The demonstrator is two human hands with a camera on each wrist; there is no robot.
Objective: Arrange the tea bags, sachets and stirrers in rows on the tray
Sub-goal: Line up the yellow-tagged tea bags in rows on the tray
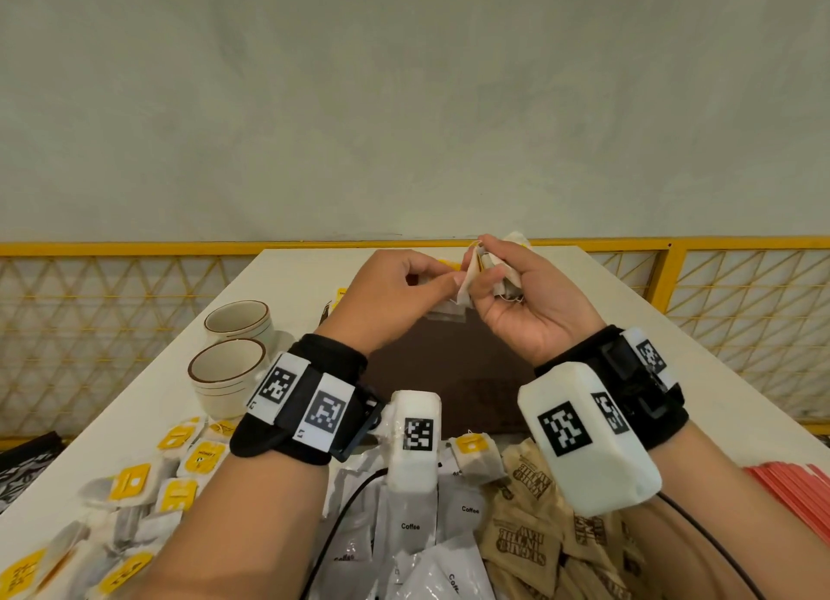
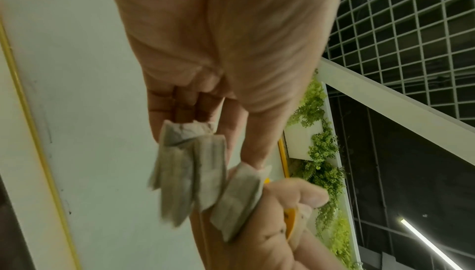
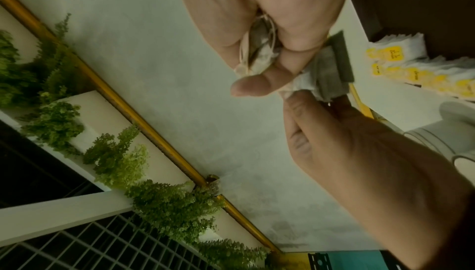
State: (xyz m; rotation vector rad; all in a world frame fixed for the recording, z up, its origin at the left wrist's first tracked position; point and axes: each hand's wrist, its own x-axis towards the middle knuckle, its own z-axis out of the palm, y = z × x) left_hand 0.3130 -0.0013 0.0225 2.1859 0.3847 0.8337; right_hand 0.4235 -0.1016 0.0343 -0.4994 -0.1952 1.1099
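Head view: loose tea bags, coffee sachets and sugar sachets lie nearest on the counter. Beyond, above the dark tray, right grip clasps several tea bags; left grip pinches one tea bag.

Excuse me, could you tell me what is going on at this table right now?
A person is sorting tea supplies. Their right hand grips a bunch of tea bags above the dark tray, while the left hand pinches one tea bag at the edge of that bunch. Loose tea bags, coffee sachets, brown sugar sachets and red stirrers lie on the table nearer the person, beside two cups.
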